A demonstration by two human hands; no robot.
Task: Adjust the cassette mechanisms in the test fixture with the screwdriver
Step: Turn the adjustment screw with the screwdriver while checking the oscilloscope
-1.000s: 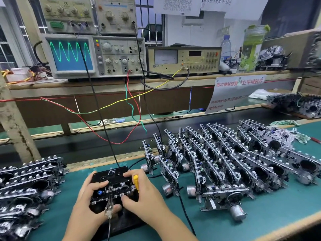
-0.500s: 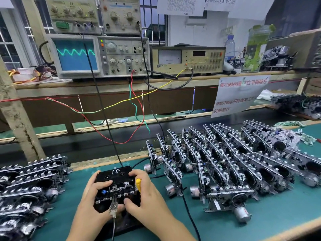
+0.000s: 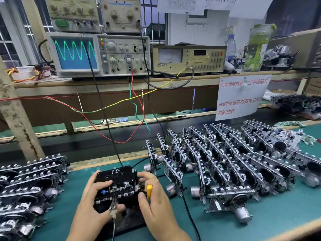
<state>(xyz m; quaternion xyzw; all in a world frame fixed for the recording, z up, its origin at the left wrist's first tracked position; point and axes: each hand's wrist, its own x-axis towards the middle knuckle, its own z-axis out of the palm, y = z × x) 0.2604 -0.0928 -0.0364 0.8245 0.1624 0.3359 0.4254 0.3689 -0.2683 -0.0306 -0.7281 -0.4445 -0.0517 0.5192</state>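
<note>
The left hand's (image 3: 90, 204) grip is closed around the near-left side of the cassette mechanism (image 3: 118, 186) that sits in the test fixture (image 3: 126, 218): its fingers lie over the top toward the black cassette (image 3: 115, 174) marked "FE", and its thumb wraps the front edge just beside an alligator clip (image 3: 113, 208) clamped there. The fixture stands on the green desk (image 3: 199, 228) at the near centre. At the far left of the desk, well apart from the hands, lies a stack of cassette mechanisms (image 3: 29, 188). On the wooden shelf (image 3: 104, 82) above and behind, an oscilloscope (image 3: 99, 54) shows a tall green sine trace, with two more instruments stacked on top of it and a beige meter unit (image 3: 189, 58) to its right. Red, green, yellow and black wires (image 3: 135, 108) hang from these down toward the fixture. The right hand's (image 3: 156, 204) grip is closed on the screwdriver (image 3: 149, 191), whose yellow handle stands up between thumb and fingers at the right edge of the mechanism; its tip is hidden. Right of the hands, a large batch of cassette mechanisms (image 3: 234, 162) stands on edge in rows, leaning against one another, motors showing at the front. Behind them a paper sign (image 3: 241, 96) with red characters hangs from the shelf, and a plastic bottle (image 3: 230, 47) and a green-printed container (image 3: 257, 47) stand on the shelf.
</note>
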